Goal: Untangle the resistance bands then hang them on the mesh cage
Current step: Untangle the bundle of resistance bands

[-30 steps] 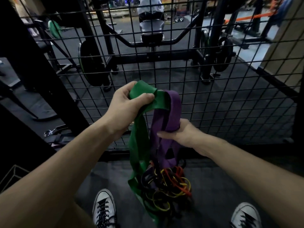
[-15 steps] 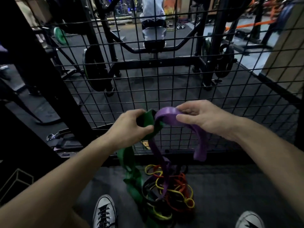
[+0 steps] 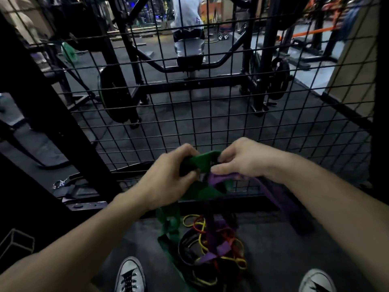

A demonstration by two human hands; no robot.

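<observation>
Just below the middle of the frame, the two hands are brought close together in front of the mesh cage point(image 3: 210, 114), which fills the upper half of the picture. The wide green band point(image 3: 203, 163) is gripped by the left hand point(image 3: 166, 182), its fingers curled round a folded section with the thumb laid across the top; the hold appears meant to keep that band fixed while the other is worked free. The purple band point(image 3: 271, 192) is pinched between the thumb and bent fingers of the right hand point(image 3: 242, 159), right where it crosses the green one. Whether the right fingertips also touch the green band cannot be told, as they are tucked behind the fold.

From the right hand the purple band is trailed down toward the lower right, and a second length is dropped straight into the tangle point(image 3: 212, 249) of thin yellow, red and dark bands resting on the floor between the two sneakers point(image 3: 130, 275). The green band is likewise let down on the left side of that heap. The crossing is held high, it seems, so that the weight of the hanging lengths opens the loops and shows which strand passes through which.

Nothing is yet hung on the cage, so the untangling is judged to be at an early stage. Beyond the mesh, weight plates and a bench frame are seen, with a person seated at the upper centre.
</observation>
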